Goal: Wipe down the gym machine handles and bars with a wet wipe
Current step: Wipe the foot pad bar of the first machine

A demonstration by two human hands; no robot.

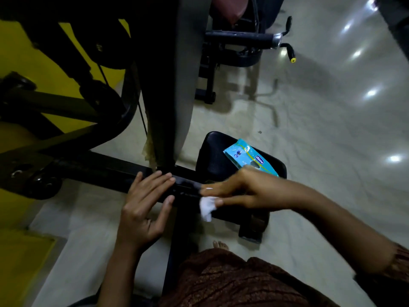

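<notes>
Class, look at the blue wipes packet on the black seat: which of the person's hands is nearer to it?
Right. The right hand, pinching a white wipe, is just in front of the blue wipes packet; the left hand rests on the black bar, farther left.

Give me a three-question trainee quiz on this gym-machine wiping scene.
1. True or false: the crumpled white wet wipe is in the left hand.
2. Where does the teal plastic wipe packet lie? A) on the floor B) on the black padded seat C) on the person's lap
3. Fill in: the left hand's straight fingers rest on the black metal ____.
Key: 1 false, the right hand pinches it; 2 B; 3 bar.
</notes>
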